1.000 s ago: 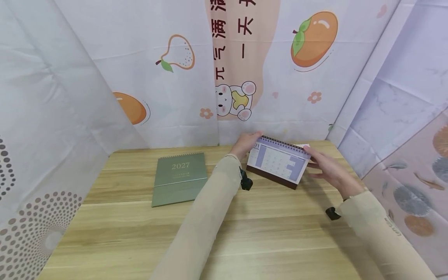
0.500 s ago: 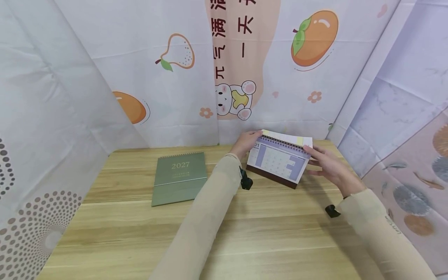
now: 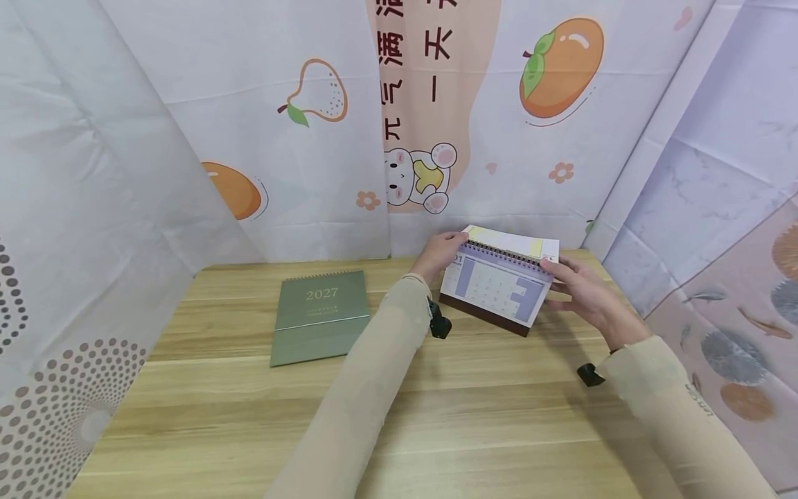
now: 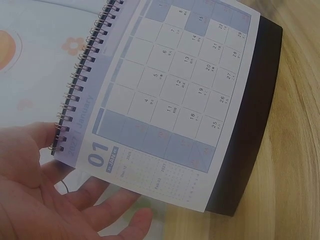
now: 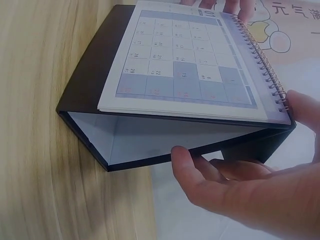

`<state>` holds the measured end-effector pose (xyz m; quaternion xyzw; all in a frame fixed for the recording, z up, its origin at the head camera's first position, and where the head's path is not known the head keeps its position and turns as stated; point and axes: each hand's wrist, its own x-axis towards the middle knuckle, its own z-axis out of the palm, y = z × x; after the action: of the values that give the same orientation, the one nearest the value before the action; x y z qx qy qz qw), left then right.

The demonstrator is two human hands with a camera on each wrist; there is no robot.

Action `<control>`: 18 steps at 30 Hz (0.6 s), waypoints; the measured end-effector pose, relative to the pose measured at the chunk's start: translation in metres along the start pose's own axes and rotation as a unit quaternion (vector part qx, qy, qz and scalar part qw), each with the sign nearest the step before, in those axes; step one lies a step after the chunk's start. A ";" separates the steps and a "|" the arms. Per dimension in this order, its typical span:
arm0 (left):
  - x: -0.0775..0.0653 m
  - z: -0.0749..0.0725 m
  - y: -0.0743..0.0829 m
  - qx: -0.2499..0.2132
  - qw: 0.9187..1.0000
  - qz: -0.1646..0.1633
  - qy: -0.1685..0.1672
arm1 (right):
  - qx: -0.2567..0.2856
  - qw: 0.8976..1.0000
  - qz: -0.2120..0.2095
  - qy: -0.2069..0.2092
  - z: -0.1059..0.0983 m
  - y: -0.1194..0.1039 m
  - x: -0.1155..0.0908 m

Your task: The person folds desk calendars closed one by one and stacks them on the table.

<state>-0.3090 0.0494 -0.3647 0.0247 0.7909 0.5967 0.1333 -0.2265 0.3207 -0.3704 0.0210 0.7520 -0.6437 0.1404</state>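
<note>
Desk calendar [image 3: 495, 284] with lilac-and-white pages, open at a grid marked 01 JAN, lies between 3 and 4 o'clock of the head view's centre, near the far edge of the wooden bench [image 3: 218, 416]. Its dark brown base [image 4: 250, 125] faces the wearer; seen by the right wrist camera, the folded stand gapes open at the side. Along the top runs a wire coil [image 3: 503, 256], and beyond it rises a white sheet [image 3: 503, 240] with yellow patches.

At the calendar's 10 o'clock, the left hand [image 3: 438, 255] grips the upper corner, thumb at the coil's end and the other fingers spread behind the page edge. At its 3 o'clock, the right hand [image 3: 582, 294] clasps the opposite corner, thumb on the coil end and fingers clamped against the rear panel.

Well apart, toward 9 o'clock from there, a green 2027 calendar [image 3: 321, 319] rests on the bench, a thin pale line crossing it. Beige sleeves [image 3: 368, 381] cover both arms. Past the bench, from 11 to 1 o'clock, hangs a white printed cloth [image 3: 299, 166] with orange fruit, flowers and dark red Chinese characters.
</note>
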 end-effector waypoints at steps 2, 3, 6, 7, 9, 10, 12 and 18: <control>-0.001 0.001 0.000 -0.003 1.000 0.004 0.004 | 0.007 1.000 -0.004 -0.002 0.000 0.000 0.000; -0.001 0.001 0.000 -0.006 1.000 0.006 0.004 | 0.010 1.000 -0.006 -0.002 0.000 -0.001 0.000; -0.002 0.001 0.000 -0.010 1.000 0.010 0.006 | 0.016 1.000 -0.009 -0.002 0.000 -0.001 0.000; -0.002 0.001 0.000 -0.011 1.000 0.011 0.007 | 0.017 1.000 -0.010 -0.002 0.001 -0.001 -0.001; -0.002 0.001 0.000 -0.012 1.000 0.012 0.009 | 0.017 1.000 -0.012 -0.001 0.001 -0.002 -0.001; -0.001 0.002 0.000 -0.012 1.000 0.011 0.010 | 0.017 1.000 -0.012 -0.001 0.001 -0.002 -0.001; -0.001 0.002 -0.001 -0.012 1.000 0.011 0.012 | 0.018 1.000 -0.013 0.001 0.001 -0.002 -0.001; 0.001 0.002 -0.001 -0.001 1.000 0.012 0.020 | 0.033 0.999 -0.021 0.004 0.001 -0.003 -0.001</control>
<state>-0.3091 0.0511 -0.3665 0.0223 0.7924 0.5996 0.1103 -0.2261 0.3195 -0.3675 0.0122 0.7313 -0.6707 0.1229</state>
